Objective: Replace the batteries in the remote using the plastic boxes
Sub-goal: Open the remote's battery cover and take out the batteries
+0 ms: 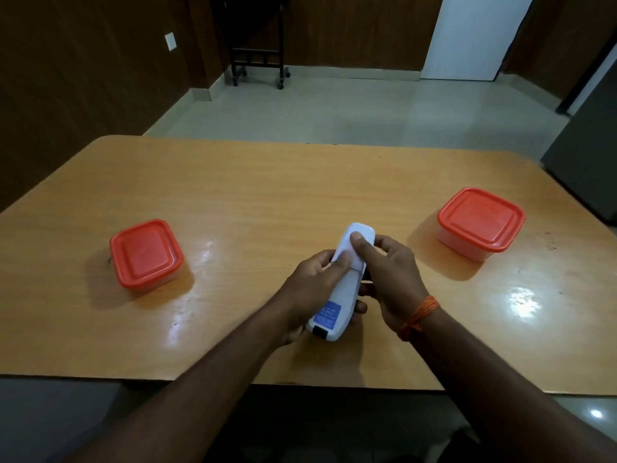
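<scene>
A white remote point(344, 289) with a blue label is held back side up over the middle of the wooden table point(267, 182). My left hand point(310, 289) grips its body from the left, thumb on the back. My right hand point(387, 272) holds it from the right, with the thumb pressing on the white battery cover point(362, 233) at the far end. A gap shows at the cover's near edge. Two plastic boxes with red lids stand shut: one at the left point(146, 253), one at the right point(480, 222). No batteries are in sight.
An orange thread band point(419, 317) circles my right wrist. Beyond the table lies a tiled floor with a black wheeled stand point(258, 58) by the wood-panelled wall. A dark cabinet point(591, 155) stands close to the table's right edge.
</scene>
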